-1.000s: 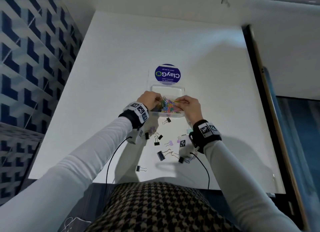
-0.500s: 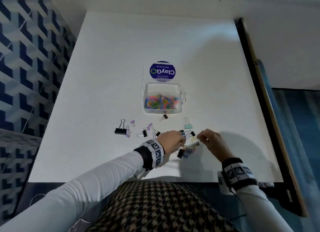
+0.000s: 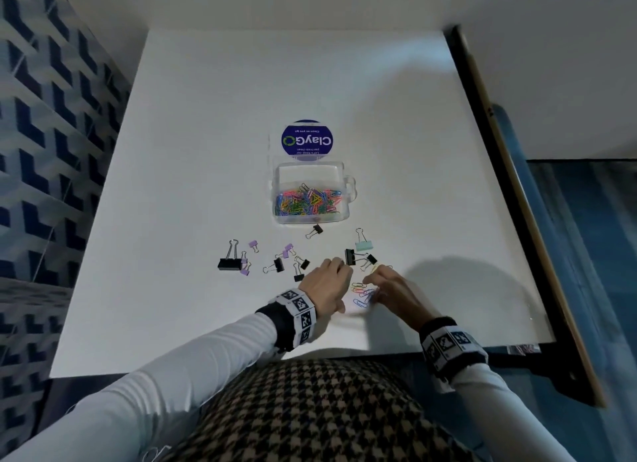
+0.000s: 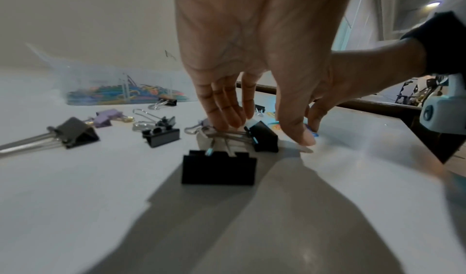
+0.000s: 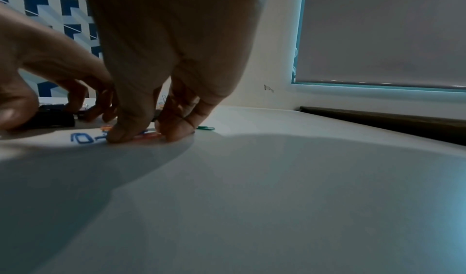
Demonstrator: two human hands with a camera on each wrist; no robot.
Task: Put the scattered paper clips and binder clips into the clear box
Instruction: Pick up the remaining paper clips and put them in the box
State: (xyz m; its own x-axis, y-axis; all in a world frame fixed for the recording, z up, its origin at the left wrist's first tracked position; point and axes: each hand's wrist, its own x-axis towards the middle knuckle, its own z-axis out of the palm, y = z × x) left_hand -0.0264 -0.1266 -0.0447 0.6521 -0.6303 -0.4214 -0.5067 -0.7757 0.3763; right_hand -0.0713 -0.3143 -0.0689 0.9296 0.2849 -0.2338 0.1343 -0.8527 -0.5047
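Note:
The clear box point(image 3: 280, 172) sits mid-table, open, with many coloured paper clips in it. Binder clips lie scattered in front of it: a large black one point(image 3: 230, 262), small purple ones point(image 3: 254, 244), a mint one point(image 3: 364, 245). My left hand point(image 3: 339, 272) reaches down with fairly straight fingers point(image 4: 221, 122) touching the wire handles of a black binder clip point(image 4: 264, 140). My right hand point(image 3: 370, 282) is just right of it, thumb and fingertips point(image 5: 176, 134) pinching at an orange paper clip point(image 5: 148, 135) flat on the table. Blue paper clips point(image 3: 362, 301) lie between the hands.
The box lid with a round blue sticker point(image 3: 306, 139) lies behind the box. Another black binder clip point(image 4: 218, 171) stands near my left wrist. The white table point(image 3: 206, 116) ends at a dark frame point(image 3: 517, 203) on the right and a wall behind.
Both hands left the box and came back to the near side of the table. Since half a second ago they have settled lower onto the clips there.

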